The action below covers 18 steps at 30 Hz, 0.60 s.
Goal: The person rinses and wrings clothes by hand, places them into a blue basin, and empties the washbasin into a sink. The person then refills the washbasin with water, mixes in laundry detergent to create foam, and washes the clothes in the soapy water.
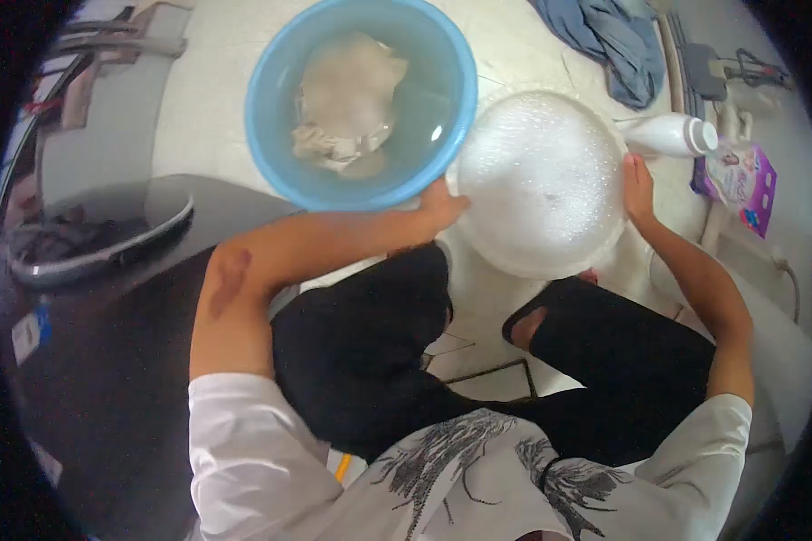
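Note:
A round white basin (543, 268) with wet-looking white suds or bubbles inside is between my hands, in front of my knees. My left hand (440, 209) grips its left rim, close beside the edge of a blue basin (258, 117). On the opposite side, my right hand (639, 189) holds the right rim, fingers pressed along the outside. Inside the blue basin, a pale beige cloth (347, 99) lies in water. The fingers under the white basin's rim are partly hidden.
A white bottle (663, 135) lies right of the white basin, near a purple packet (744, 185). Blue-grey fabric (618, 54) is on the floor at the top right. A dark glossy surface (108, 334) takes up the left side.

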Tool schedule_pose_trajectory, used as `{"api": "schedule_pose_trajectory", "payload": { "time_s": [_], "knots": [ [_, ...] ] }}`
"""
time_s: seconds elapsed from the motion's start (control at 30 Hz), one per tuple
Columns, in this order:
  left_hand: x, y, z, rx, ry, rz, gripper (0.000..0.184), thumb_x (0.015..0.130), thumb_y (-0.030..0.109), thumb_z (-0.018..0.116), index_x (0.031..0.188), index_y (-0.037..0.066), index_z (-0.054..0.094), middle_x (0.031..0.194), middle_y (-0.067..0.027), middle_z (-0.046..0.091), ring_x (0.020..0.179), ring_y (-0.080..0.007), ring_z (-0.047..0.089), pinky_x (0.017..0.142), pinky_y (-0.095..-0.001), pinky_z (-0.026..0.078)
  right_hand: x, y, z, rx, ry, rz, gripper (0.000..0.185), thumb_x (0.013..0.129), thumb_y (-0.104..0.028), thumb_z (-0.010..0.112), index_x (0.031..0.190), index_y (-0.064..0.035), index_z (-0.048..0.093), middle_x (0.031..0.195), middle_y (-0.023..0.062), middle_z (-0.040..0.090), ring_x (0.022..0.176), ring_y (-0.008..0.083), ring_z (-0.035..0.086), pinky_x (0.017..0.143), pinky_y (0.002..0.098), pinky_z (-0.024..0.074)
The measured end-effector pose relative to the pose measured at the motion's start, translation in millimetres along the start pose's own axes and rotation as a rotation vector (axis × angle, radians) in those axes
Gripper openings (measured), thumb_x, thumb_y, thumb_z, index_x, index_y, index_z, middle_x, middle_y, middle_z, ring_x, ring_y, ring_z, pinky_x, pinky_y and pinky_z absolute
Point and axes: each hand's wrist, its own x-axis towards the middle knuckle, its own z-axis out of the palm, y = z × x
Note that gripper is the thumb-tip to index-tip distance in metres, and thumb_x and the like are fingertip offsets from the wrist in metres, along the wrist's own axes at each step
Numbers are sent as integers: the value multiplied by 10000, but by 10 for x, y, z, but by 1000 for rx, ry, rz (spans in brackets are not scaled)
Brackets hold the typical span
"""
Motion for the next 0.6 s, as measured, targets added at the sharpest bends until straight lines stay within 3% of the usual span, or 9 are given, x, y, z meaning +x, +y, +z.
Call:
{"api": "schedule_pose_trajectory", "payload": {
  "time_s": [0.07, 0.1, 0.13, 0.23, 0.27, 0.33, 0.47, 0.57, 0.6],
  "knots": [
    [79, 95, -229, -560, -718, -515, 673, 884, 119, 684, 1459, -65, 386, 1469, -318, 499, 1101, -391, 704, 902, -478, 592, 281, -6, -296, -183, -232, -89, 422, 1082, -385, 440, 1078, 4, 604, 970, 283, 677, 919, 496, 645, 821, 532, 490],
    [124, 331, -580, -441, -874, -641, 529, 930, 173, 654, 1370, -80, 504, 1301, -316, 633, 998, -354, 744, 802, -471, 620, 309, -101, -488, -384, -440, -134, 419, 1070, -378, 460, 1075, 9, 622, 953, 277, 688, 905, 488, 661, 815, 535, 499],
    [286, 336, -653, -116, -970, -303, 356, 915, 208, 650, 1178, -32, 634, 1128, -262, 696, 926, -338, 750, 773, -445, 616, 320, -312, -671, -384, -437, -136, 419, 1070, -378, 460, 1075, 9, 622, 953, 277, 688, 905, 488, 661, 815, 535, 499],
    [335, 911, -1608, 225, -563, 242, 329, 891, 348, 636, 763, 81, 780, 733, -159, 739, 696, -369, 730, 711, -454, 596, 453, -943, -1000, -873, -456, -186, 397, 1040, -344, 507, 1055, 23, 658, 921, 266, 701, 880, 467, 684, 802, 518, 517],
    [606, 834, -1598, 531, -196, 270, 308, 859, 377, 671, 866, 92, 787, 834, -180, 754, 770, -346, 739, 763, -462, 592, 447, -996, -1065, -695, -400, -208, 383, 1027, -329, 526, 1048, 28, 663, 920, 263, 704, 869, 452, 689, 793, 510, 522],
    [1045, 492, -1834, 612, -24, 439, 387, 833, 349, 725, 1119, 87, 729, 929, -200, 748, 866, -334, 742, 831, -460, 583, 380, -1032, -1094, -520, -350, -219, 368, 1014, -313, 545, 1042, 33, 668, 918, 259, 706, 857, 438, 695, 784, 502, 526],
    [1120, -169, -1793, 966, 319, 526, 656, 780, 331, 797, 1351, 106, 567, 1031, -248, 718, 953, -363, 726, 869, -488, 568, 197, -1157, -1066, -334, -518, -148, 309, 997, -266, 580, 1012, 30, 669, 912, 246, 704, 857, 421, 688, 799, 485, 525],
    [1425, -324, -1899, 967, 256, 418, 830, 740, 325, 844, 1433, 98, 449, 1056, -272, 703, 959, -406, 716, 856, -513, 562, 214, -1215, -1040, -409, -597, -360, 206, 987, -178, 621, 1027, 21, 658, 881, 177, 696, 752, 314, 662, 724, 390, 520],
    [1560, -382, -1967, 821, 169, 336, 752, 745, 307, 808, 1393, 85, 498, 1048, -289, 697, 979, -409, 712, 879, -511, 558, 257, -1380, -1042, -412, -611, -363, 206, 987, -178, 621, 1027, 21, 658, 881, 177, 696, 752, 314, 662, 724, 390, 520]
  ]
}}
